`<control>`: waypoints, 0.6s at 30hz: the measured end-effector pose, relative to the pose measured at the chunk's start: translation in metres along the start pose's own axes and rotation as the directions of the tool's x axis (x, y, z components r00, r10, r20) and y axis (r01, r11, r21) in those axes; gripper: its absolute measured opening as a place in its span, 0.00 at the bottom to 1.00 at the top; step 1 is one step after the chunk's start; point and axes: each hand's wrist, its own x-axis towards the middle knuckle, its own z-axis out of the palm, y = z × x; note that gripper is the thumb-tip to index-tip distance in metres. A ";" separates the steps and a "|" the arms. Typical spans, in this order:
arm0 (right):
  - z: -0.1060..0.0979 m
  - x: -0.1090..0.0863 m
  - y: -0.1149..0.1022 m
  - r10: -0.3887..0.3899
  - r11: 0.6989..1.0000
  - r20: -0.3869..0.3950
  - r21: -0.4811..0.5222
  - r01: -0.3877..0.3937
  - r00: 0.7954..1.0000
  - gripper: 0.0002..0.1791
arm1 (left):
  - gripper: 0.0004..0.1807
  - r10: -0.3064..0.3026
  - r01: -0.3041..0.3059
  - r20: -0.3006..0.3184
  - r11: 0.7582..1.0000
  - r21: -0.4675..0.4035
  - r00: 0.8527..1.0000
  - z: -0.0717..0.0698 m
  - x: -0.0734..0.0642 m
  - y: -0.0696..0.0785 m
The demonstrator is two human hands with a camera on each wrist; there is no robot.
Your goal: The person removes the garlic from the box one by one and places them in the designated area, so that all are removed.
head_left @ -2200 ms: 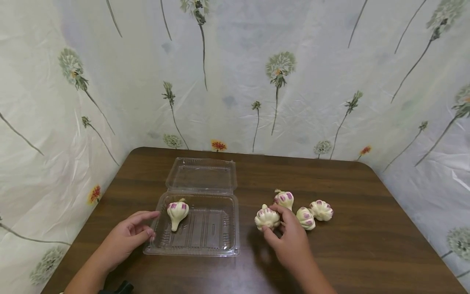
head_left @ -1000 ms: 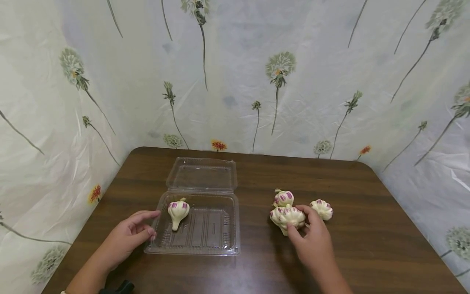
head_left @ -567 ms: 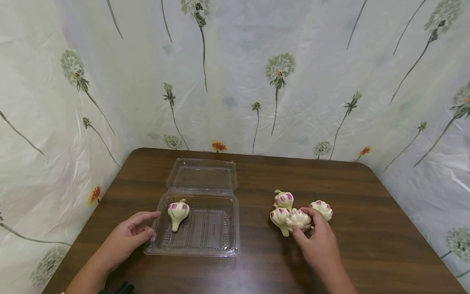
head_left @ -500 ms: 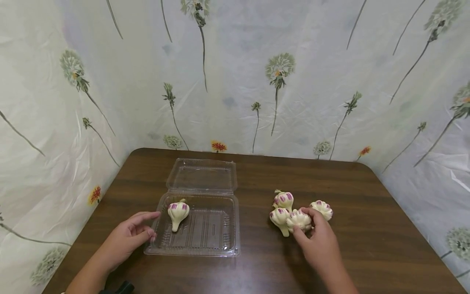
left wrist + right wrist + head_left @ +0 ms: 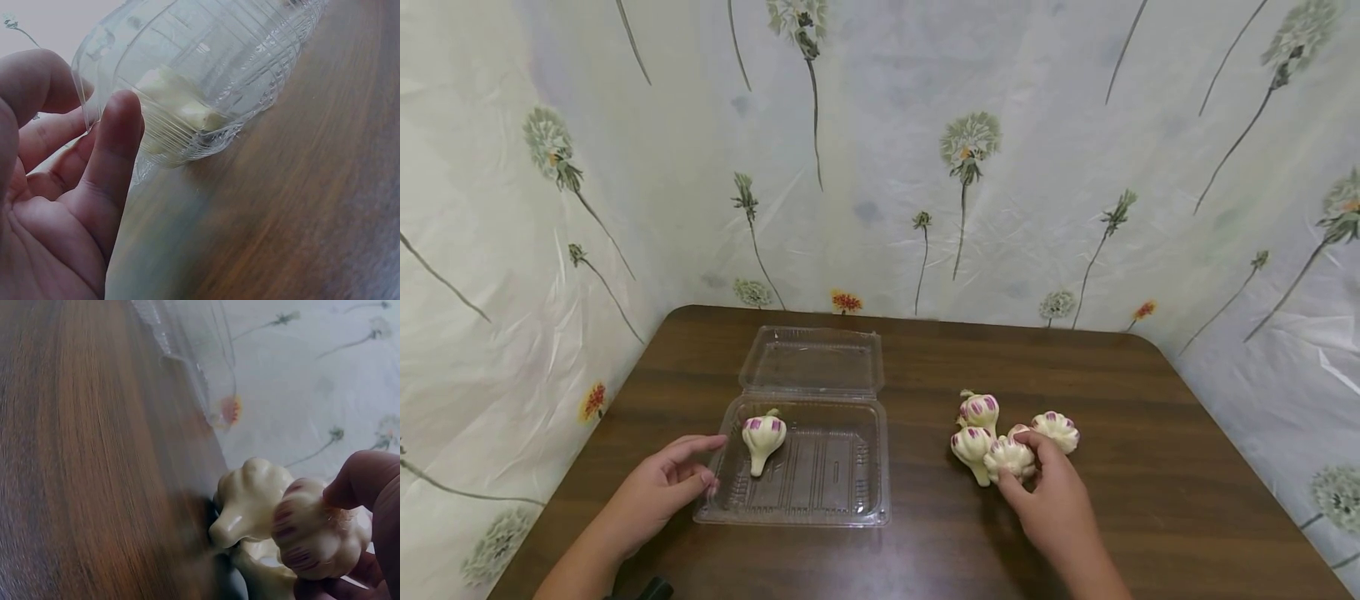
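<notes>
On the right side of the table in the head view, my right hand (image 5: 1054, 493) pinches a white and purple garlic bulb (image 5: 1009, 460) between thumb and fingers. More bulbs crowd around it: a front-left garlic bulb (image 5: 972, 450) with its stem toward me, a back garlic bulb (image 5: 980, 410), and a right-hand garlic bulb (image 5: 1056, 431). At the left, my left hand (image 5: 69, 206) holds the side rim of a clear plastic clamshell container (image 5: 827, 510), thumb outside. The container's lid (image 5: 820, 360) lies folded back. One garlic bulb (image 5: 764, 442) lies in the tray's left part.
Brown wooden table (image 5: 910, 550) stretches between the container and the bulbs. A flower-printed sheet (image 5: 880, 167) hangs behind and at both sides. A small dark object (image 5: 657, 588) shows by my left forearm at the bottom edge.
My right hand has moved right among the bulbs and, over the last half second, has hardly shifted. The left hand and the container have stayed in place.
</notes>
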 end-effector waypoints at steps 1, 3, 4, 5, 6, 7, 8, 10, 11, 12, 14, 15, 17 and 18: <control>0.000 0.000 0.000 0.001 1.000 0.004 -0.007 -0.001 1.000 0.30 | 0.24 0.001 -0.001 -0.001 1.000 0.000 1.000 0.000 0.000 0.000; 0.001 0.000 0.001 0.003 1.000 0.015 -0.019 -0.003 1.000 0.29 | 0.24 0.002 -0.002 -0.002 1.000 0.001 1.000 0.000 -0.001 0.000; 0.001 0.000 0.001 0.004 1.000 0.020 -0.025 -0.003 1.000 0.29 | 0.24 0.003 -0.003 -0.002 1.000 0.001 1.000 0.000 -0.001 0.000; 0.001 0.000 0.002 0.005 1.000 0.027 -0.030 -0.004 1.000 0.29 | 0.24 0.003 -0.003 -0.002 1.000 -0.001 1.000 0.000 -0.001 0.000; 0.001 0.001 0.002 0.006 0.999 0.031 -0.034 -0.005 0.999 0.29 | 0.24 0.003 -0.003 -0.002 1.000 0.000 1.000 0.000 -0.001 0.000; 0.001 0.001 0.002 0.008 0.999 0.038 -0.038 -0.006 0.999 0.29 | 0.24 0.004 -0.004 -0.003 1.000 0.001 1.000 0.000 -0.001 0.000; 0.001 0.001 0.002 0.010 0.999 0.045 -0.039 -0.008 0.999 0.29 | 0.24 0.004 -0.004 -0.002 1.000 0.001 1.000 0.000 -0.001 0.000; 0.001 0.001 0.002 0.012 0.999 0.055 -0.051 -0.010 0.998 0.29 | 0.24 0.005 -0.005 -0.003 1.000 0.000 1.000 0.000 -0.001 -0.001; 0.001 0.000 0.003 0.013 0.998 0.059 -0.057 -0.009 0.998 0.29 | 0.24 0.005 -0.005 -0.004 1.000 -0.001 1.000 0.000 -0.001 -0.001; 0.001 0.000 0.003 0.013 0.998 0.061 -0.059 -0.010 0.998 0.29 | 0.24 0.005 -0.005 -0.003 1.000 -0.001 1.000 0.000 -0.001 -0.001; 0.002 -0.001 0.004 0.013 0.998 0.065 -0.062 -0.009 0.998 0.29 | 0.24 0.006 -0.006 -0.001 1.000 0.001 1.000 0.000 0.000 -0.001; 0.002 -0.001 0.005 0.011 0.998 0.065 -0.063 -0.007 0.998 0.29 | 0.24 0.006 -0.006 -0.001 1.000 0.001 1.000 0.000 0.000 -0.002; 0.002 -0.001 0.006 0.004 0.998 0.065 -0.062 0.000 0.998 0.28 | 0.24 0.006 -0.006 -0.002 1.000 0.002 1.000 0.000 0.000 -0.002; 0.003 0.000 0.007 -0.001 0.998 0.063 -0.062 0.005 0.998 0.28 | 0.24 0.005 -0.005 -0.001 1.000 0.002 1.000 0.000 0.000 -0.002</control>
